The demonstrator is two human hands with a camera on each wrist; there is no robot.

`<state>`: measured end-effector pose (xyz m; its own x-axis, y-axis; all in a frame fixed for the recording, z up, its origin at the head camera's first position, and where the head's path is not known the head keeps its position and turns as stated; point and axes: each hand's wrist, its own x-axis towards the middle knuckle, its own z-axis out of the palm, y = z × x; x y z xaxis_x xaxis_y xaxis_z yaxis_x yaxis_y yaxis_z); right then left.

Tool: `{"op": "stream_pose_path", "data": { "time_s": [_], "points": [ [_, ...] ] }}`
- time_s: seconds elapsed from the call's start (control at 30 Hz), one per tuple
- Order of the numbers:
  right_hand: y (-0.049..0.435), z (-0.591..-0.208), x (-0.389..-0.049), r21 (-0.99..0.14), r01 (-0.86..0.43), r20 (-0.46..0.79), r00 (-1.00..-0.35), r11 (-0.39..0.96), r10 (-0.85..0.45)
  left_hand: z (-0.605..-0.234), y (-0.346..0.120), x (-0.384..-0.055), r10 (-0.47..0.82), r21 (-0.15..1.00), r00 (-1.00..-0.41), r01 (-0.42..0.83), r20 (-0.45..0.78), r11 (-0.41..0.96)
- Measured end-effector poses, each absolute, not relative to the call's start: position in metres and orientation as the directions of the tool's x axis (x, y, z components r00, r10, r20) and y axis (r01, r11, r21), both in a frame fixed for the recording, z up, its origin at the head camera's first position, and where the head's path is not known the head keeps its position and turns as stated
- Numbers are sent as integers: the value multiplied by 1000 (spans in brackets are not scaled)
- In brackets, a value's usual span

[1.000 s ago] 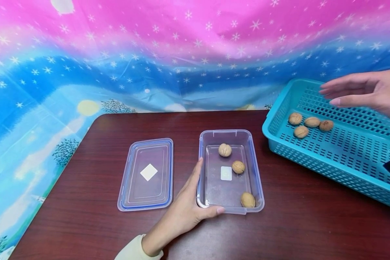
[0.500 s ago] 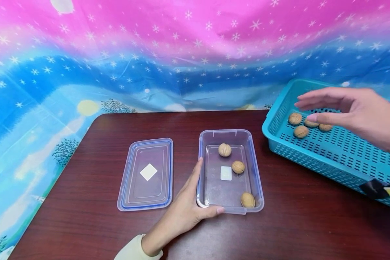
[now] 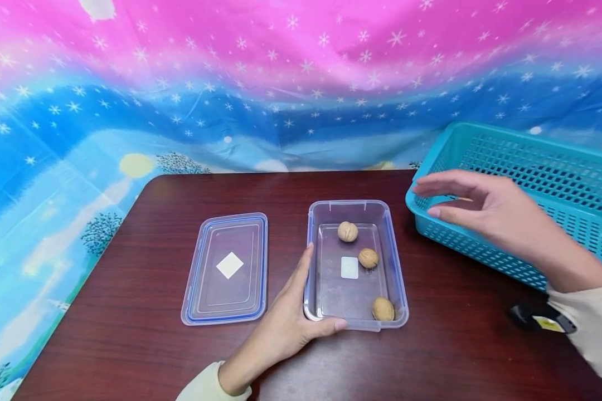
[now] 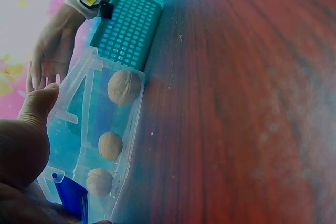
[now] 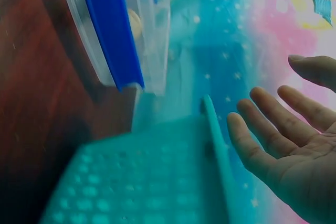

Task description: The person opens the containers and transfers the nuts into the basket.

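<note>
Around the near left corner of a clear plastic food container (image 3: 331,295), my left hand (image 3: 283,328) holds on, thumb along the front rim and fingers along the left wall. Inside the container lie three walnuts: one walnut (image 3: 348,231) towards the back, another walnut (image 3: 368,258) near the middle and a third walnut (image 3: 383,309) at the near right corner. My right hand (image 3: 486,211) hovers over the left end of a teal basket (image 3: 557,156), hiding the walnuts there. In the right wrist view the palm of my right hand (image 5: 299,145) shows nothing held, fingers spread.
To the left of the container a clear lid (image 3: 226,289) with a blue seal and a white sticker lies flat on the dark wooden table (image 3: 130,334). A snowflake-patterned cloth (image 3: 281,83) hangs behind the table. A black wrist device (image 3: 542,320) is by the right sleeve.
My right hand has moved left and towards me across the basket, now covering the walnuts in it from the head view. The left hand and container have stayed put.
</note>
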<state>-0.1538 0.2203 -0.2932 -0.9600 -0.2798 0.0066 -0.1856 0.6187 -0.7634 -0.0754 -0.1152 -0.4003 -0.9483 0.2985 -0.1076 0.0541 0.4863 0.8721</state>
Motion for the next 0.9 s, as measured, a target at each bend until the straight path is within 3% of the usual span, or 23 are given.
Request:
{"op": "stream_pose_path", "data": {
  "time_s": [0.47, 0.9],
  "points": [
    [178, -317, -150, -839, -286, 95, -915, 462, -393, -401, -115, -75, 292, 870, -950, 53, -108, 491],
    [147, -335, -162, -807, -335, 127, -903, 486, -411, -401, -115, -76, 294, 859, -950, 63, -104, 509]
  ]
}}
